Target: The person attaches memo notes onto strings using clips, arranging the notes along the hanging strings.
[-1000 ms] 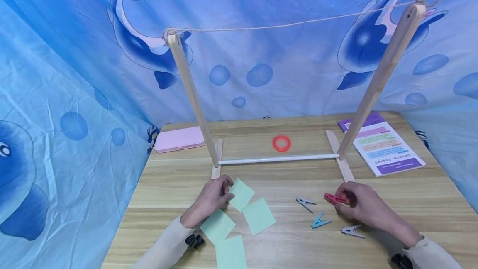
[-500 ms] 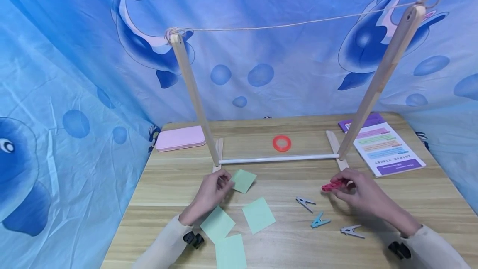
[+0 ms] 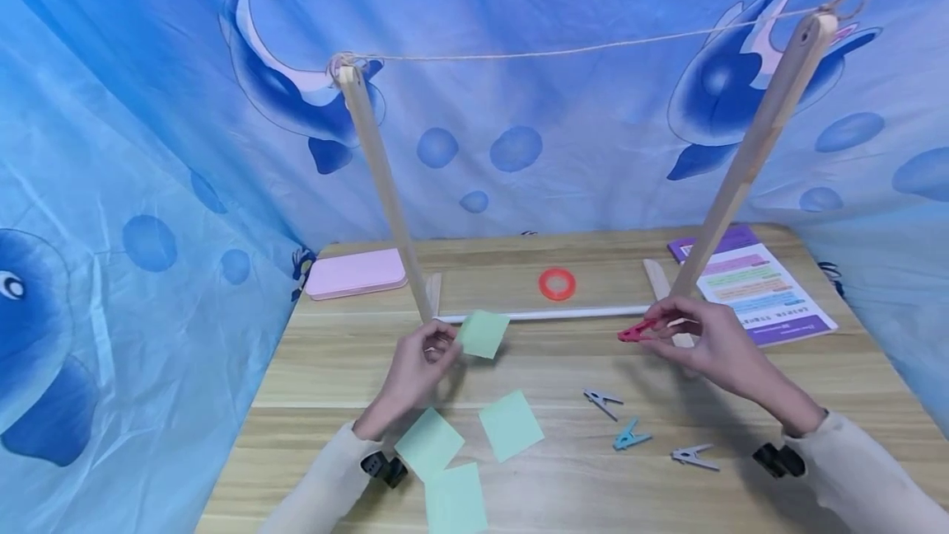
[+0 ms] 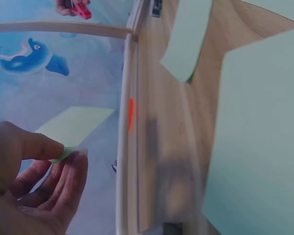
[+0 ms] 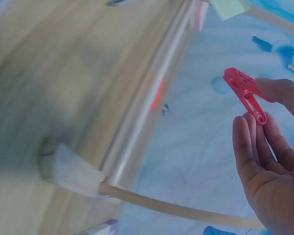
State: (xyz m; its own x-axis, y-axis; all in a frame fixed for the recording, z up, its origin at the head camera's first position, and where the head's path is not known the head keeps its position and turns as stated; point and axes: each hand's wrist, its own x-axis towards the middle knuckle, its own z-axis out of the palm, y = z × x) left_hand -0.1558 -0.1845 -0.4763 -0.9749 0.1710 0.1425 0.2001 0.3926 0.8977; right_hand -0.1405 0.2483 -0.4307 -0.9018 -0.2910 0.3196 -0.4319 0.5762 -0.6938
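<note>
My left hand (image 3: 415, 365) pinches a pale green paper square (image 3: 484, 334) by its left corner, between thumb and fingers, raised above the table. In the left wrist view that paper (image 4: 76, 125) juts out past the fingertips. My right hand (image 3: 708, 342) holds a red clothespin (image 3: 634, 331) by its handle end, also lifted, with its nose pointing left. The right wrist view shows the clothespin (image 5: 246, 95) between thumb and fingers. Several more green paper squares (image 3: 511, 425) lie below the left hand. Near the right hand lie two grey clothespins (image 3: 603, 402) and a blue one (image 3: 631, 434).
A wooden frame stands behind the hands, with a left post (image 3: 381, 180), a right post (image 3: 759, 134) and a white rod (image 3: 563, 315) low between them. Twine (image 3: 571, 51) spans the post tops. Around it lie red tape (image 3: 556, 283), a pink case (image 3: 356, 274) and a booklet (image 3: 771, 295).
The left hand has lifted one paper square off the table and moved it away from me. The right hand has raised the red clothespin and carried it farther back and left.
</note>
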